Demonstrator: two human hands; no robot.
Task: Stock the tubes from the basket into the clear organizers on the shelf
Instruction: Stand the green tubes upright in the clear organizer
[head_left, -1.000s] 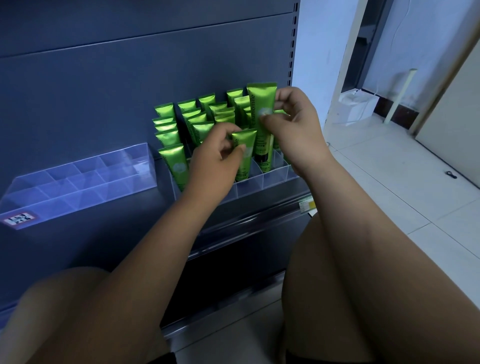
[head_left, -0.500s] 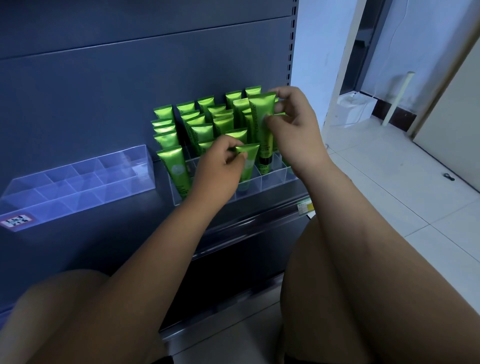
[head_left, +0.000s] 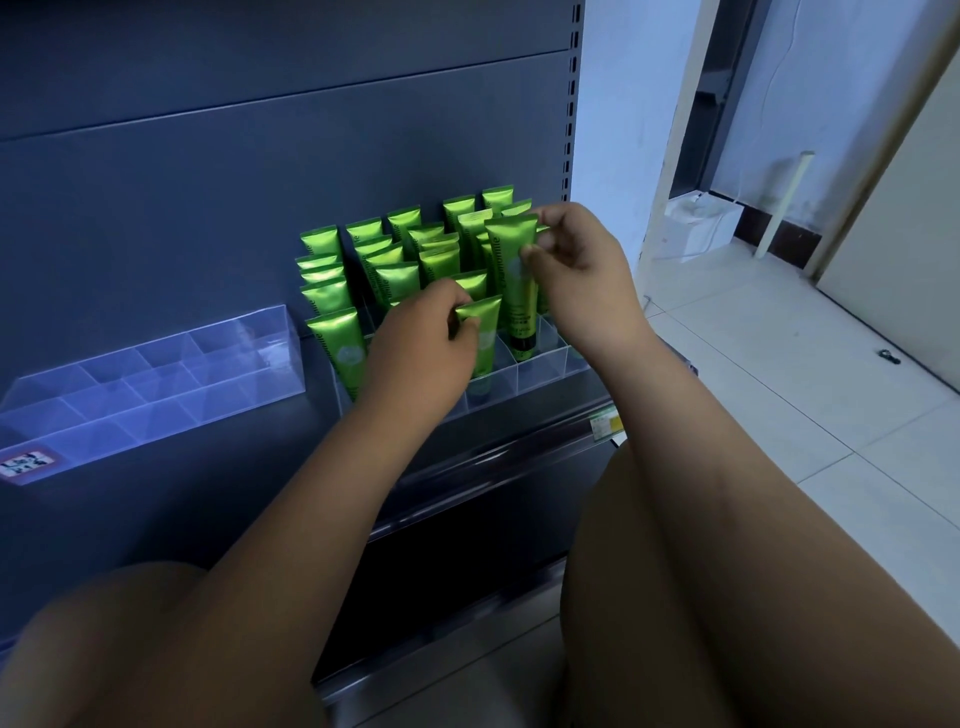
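Several green tubes (head_left: 395, 283) stand cap-down in a clear organizer (head_left: 550, 366) on the dark shelf. My left hand (head_left: 421, 345) pinches the top of one green tube (head_left: 485, 338) that sits low in a front-row compartment. My right hand (head_left: 576, 270) pinches the top of a taller-standing green tube with a black cap (head_left: 514, 280), its cap inside a compartment one row back. A second clear organizer (head_left: 156, 384) stands to the left with nothing in its compartments. The basket is out of view.
The shelf's grey back panel (head_left: 260, 156) rises behind the organizers. A price label (head_left: 605, 423) sits on the shelf's front rail. My knees are low in the frame. White tiled floor (head_left: 779, 389) and a doorway lie to the right.
Both hands have lowered their tubes further into the organizer; the left tube now sits deep in the front row and the right tube's cap has gone down into its compartment.
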